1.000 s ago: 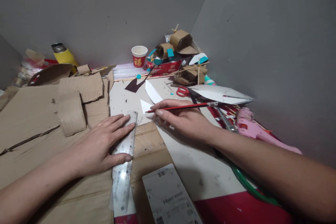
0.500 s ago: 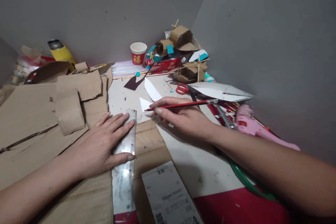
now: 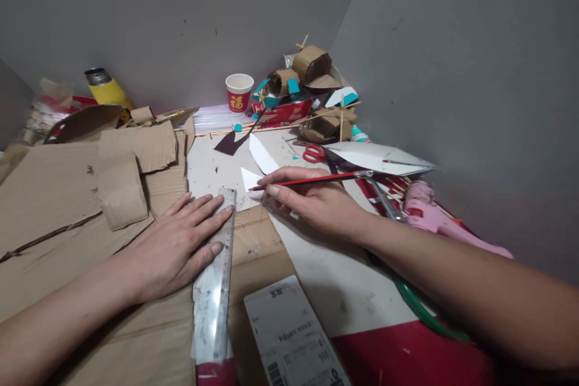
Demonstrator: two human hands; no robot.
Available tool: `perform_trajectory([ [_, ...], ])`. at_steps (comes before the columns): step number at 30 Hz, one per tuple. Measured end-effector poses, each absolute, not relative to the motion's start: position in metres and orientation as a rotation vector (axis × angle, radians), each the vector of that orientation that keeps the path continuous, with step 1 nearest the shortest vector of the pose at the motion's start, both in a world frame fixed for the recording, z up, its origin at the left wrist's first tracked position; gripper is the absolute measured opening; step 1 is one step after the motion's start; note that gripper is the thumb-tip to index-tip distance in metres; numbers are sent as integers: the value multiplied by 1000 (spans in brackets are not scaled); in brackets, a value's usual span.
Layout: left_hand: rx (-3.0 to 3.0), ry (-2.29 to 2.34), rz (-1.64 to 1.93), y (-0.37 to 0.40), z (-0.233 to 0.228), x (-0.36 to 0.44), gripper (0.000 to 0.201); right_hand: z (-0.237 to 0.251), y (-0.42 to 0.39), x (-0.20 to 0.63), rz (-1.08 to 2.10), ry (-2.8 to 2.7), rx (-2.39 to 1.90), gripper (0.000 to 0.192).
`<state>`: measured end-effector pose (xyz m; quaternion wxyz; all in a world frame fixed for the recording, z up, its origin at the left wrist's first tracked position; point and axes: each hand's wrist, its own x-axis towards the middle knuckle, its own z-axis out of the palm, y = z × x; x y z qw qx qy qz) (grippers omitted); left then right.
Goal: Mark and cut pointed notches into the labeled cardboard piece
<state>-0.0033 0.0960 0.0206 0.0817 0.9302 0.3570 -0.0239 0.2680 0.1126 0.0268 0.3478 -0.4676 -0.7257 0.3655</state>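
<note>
Presses the left hand (image 3: 181,241) flat on a clear ruler (image 3: 221,289), with fingers nearly straight and slightly spread, gripping nothing. Pinches a red-and-black pencil (image 3: 312,181) between thumb and curled fingers of the right hand (image 3: 312,208), over the middle of the table (image 3: 205,160). Points the pencil's tip toward the left edge, close to a white paper scrap (image 3: 249,180), with its long axis nearly crosswise. Cannot tell contact from a slight gap at the tip. Has the ruler lengthwise, from near edge toward far edge, between a brown cardboard sheet (image 3: 45,193) and a narrower cardboard strip (image 3: 257,247). Shows upright by the far edge a paper cup (image 3: 239,96); tilted near the far left corner, a yellow bottle (image 3: 108,91). Cannot tell the contents of either. Shows toward the far right corner hollow cardboard rolls (image 3: 310,61), with dark open ends.
</note>
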Motion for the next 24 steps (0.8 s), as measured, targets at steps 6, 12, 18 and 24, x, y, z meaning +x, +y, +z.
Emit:
perform_trajectory([
  [6,2820,1087,-98,95,22,-2,58,25,114,269,927,-1893,-1169,17],
  [12,2865,1118,-100,91,20,-1,59,25,113,268,907,-1906,-1166,17],
  [18,2869,1129,-92,92,20,1,59,26,113,267,911,-1910,-1171,18],
  [24,2852,1125,-105,94,23,-1,59,26,113,268,917,-1904,-1162,19],
])
